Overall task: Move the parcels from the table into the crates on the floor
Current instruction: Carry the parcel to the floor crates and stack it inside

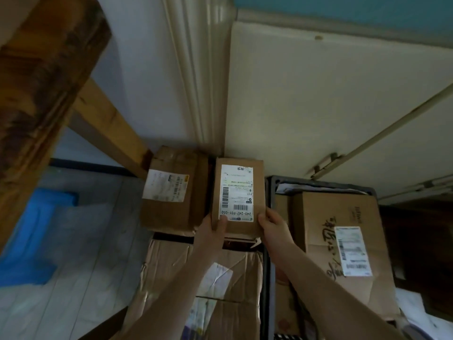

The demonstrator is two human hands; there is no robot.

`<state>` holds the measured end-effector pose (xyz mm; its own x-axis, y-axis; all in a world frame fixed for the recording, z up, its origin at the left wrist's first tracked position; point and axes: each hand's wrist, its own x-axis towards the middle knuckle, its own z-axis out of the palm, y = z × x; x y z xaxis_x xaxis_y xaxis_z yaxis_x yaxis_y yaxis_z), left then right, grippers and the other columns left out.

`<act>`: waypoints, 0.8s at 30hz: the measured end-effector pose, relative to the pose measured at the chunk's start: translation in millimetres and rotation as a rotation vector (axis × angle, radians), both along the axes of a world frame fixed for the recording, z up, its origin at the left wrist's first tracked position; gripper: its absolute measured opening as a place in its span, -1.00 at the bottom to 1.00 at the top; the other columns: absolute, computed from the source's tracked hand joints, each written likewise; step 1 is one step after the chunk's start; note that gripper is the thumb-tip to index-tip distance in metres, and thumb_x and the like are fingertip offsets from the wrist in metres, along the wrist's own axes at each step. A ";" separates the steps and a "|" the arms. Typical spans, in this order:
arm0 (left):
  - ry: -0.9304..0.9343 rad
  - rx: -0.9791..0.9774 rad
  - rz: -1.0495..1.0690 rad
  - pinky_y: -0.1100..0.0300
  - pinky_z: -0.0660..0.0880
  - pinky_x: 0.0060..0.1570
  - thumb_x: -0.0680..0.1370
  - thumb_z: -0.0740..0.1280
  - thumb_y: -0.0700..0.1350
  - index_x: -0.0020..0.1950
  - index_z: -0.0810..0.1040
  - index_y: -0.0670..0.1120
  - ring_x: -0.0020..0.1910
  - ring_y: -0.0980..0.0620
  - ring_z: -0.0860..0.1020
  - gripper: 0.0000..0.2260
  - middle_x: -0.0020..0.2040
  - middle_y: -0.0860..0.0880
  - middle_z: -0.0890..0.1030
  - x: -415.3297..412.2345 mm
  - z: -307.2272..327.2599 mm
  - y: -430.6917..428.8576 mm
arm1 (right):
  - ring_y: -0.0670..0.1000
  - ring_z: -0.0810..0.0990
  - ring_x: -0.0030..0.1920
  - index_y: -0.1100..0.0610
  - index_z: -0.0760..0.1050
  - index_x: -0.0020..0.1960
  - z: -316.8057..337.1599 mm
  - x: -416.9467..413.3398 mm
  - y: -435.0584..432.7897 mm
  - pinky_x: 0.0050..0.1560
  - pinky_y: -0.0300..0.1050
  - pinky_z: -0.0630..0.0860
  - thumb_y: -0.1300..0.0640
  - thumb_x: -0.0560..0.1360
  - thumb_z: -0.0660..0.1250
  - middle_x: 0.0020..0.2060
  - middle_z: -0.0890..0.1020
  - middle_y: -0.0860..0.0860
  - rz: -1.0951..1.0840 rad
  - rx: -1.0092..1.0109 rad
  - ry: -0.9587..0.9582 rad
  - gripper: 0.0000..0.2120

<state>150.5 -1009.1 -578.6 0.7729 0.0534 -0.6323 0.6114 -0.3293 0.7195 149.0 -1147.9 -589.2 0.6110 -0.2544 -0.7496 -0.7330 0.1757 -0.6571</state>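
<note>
Crates (pixel 318 185) look mostly filled; one more parcel (pixel 239 197) is held above them, clasped by left grip (pixel 215 227) and right grip (pixel 272 224); table (pixel 44 77) top unseen.

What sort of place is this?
Likely a home storeroom or back room used for sorting post: labelled cardboard parcels fill dark crates on a plank floor, beside a wooden table and a painted wall.

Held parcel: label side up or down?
Up. The white label with barcodes faces the camera on the parcel; left hand and right hand grip its near end.
</note>
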 end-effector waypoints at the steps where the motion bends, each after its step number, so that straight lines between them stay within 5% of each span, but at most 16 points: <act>1: 0.003 0.013 0.007 0.01 0.47 0.23 0.64 0.16 -0.04 0.33 0.42 -0.13 0.18 -0.05 0.53 -0.69 0.19 -0.06 0.56 0.2 -6.0 0.3 | 0.06 0.59 0.07 0.13 0.41 0.35 -4.5 0.1 1.0 0.05 -0.03 0.55 0.18 0.62 0.16 0.08 0.60 0.08 0.005 0.000 0.004 -0.69; 14: 0.003 0.080 0.059 0.21 0.48 0.01 0.64 0.16 -0.08 0.26 0.42 -0.17 0.03 0.04 0.50 -0.74 0.11 -0.03 0.54 0.2 -8.1 1.4 | -0.07 0.57 -0.05 0.14 0.32 0.40 6.4 2.4 9.0 -0.16 -0.24 0.50 0.21 0.63 0.11 -0.04 0.57 -0.03 0.086 0.004 0.051 -0.66; 20: -0.005 0.147 0.038 0.13 0.46 0.06 0.64 0.16 -0.05 0.31 0.41 -0.16 0.14 -0.08 0.52 -0.70 0.16 -0.07 0.53 -1.0 7.5 4.6 | -0.03 0.42 0.09 0.16 0.21 0.49 29.7 0.9 7.9 0.16 -0.12 0.38 0.16 0.63 0.14 0.20 0.49 0.03 0.103 -0.032 0.108 -0.56; 24: -0.013 0.150 0.043 0.24 0.36 -0.29 0.64 0.16 -0.02 0.02 0.44 -0.12 -0.21 0.05 0.48 -0.82 -0.12 -0.04 0.53 -10.7 42.9 5.9 | 0.01 0.43 0.18 0.24 0.25 0.46 71.7 -10.4 7.9 0.14 -0.17 0.31 0.16 0.61 0.20 0.31 0.46 0.10 0.127 -0.080 0.128 -0.55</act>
<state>139.8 -1003.2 -535.7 0.7761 0.1795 -0.6045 0.6180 -0.4072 0.6725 138.6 -1140.0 -517.6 0.5430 -0.2435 -0.8037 -0.8244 0.0277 -0.5654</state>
